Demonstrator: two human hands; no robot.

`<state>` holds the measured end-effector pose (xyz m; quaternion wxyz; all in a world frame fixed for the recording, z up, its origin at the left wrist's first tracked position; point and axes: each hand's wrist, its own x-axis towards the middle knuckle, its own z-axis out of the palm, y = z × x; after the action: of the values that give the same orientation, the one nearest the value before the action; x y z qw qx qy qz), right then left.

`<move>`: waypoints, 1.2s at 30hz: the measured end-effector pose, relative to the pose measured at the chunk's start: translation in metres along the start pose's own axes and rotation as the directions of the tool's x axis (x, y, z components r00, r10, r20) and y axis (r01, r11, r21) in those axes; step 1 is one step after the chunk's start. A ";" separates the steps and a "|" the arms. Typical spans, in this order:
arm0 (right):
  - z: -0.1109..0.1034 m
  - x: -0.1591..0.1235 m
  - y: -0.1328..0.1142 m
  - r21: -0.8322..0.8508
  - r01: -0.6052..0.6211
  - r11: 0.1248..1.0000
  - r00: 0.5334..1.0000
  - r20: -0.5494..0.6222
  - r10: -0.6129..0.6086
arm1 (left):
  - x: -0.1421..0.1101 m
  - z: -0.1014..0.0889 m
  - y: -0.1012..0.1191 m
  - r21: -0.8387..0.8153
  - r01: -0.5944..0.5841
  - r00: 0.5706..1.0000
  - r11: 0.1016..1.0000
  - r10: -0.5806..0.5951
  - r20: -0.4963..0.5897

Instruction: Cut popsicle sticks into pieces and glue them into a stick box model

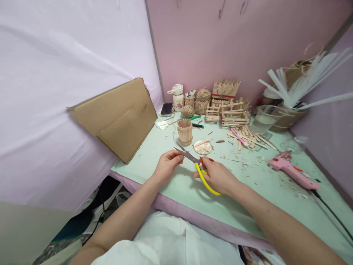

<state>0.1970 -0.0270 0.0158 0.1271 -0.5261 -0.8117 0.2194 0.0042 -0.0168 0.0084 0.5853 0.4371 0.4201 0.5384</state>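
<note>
My right hand point(217, 175) grips a pair of scissors point(190, 155) by its red and yellow handles. The blades are parted and point left, toward my left hand point(168, 163). Thumb and forefinger of that hand are pinched together at the blades, on what looks like a tiny pale piece of wooden stick point(184, 151), mostly hidden. Just beyond the blades a small barrel-shaped cup of wooden sticks point(185, 133) stands upright. Beside it lies a round white dish point(195, 148) with wood bits in it.
A pink glue gun point(293, 171) lies at the right, its cord running off the table. Loose sticks point(252, 138) are piled behind it with a pink pen. Stick-made crates point(234, 118), twine balls point(188, 111) and a bottle point(178, 98) line the back. A cardboard sheet point(121, 117) leans at left.
</note>
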 end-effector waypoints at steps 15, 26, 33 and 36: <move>-0.003 0.000 0.003 -0.024 -0.016 1.000 1.000 0.015 0.017 | 0.002 -0.002 0.009 0.178 0.043 0.993 0.983 -0.061 0.098; 0.001 -0.003 0.001 -0.045 0.056 0.997 0.996 0.077 -0.053 | 0.004 -0.019 0.022 0.310 0.161 0.954 0.937 -0.228 0.194; -0.002 -0.002 0.003 -0.053 0.058 0.997 0.994 0.097 -0.053 | 0.007 -0.035 0.030 0.357 0.231 0.936 0.905 -0.307 0.173; -0.001 0.003 0.009 0.023 0.015 1.000 0.998 0.055 -0.016 | 0.007 -0.038 0.032 0.331 0.289 0.931 0.898 -0.344 0.120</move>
<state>0.2037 -0.0211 0.0119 0.1124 -0.5120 -0.8164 0.2421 -0.0404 -0.0063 0.0290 0.6246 0.4942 0.5112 0.3231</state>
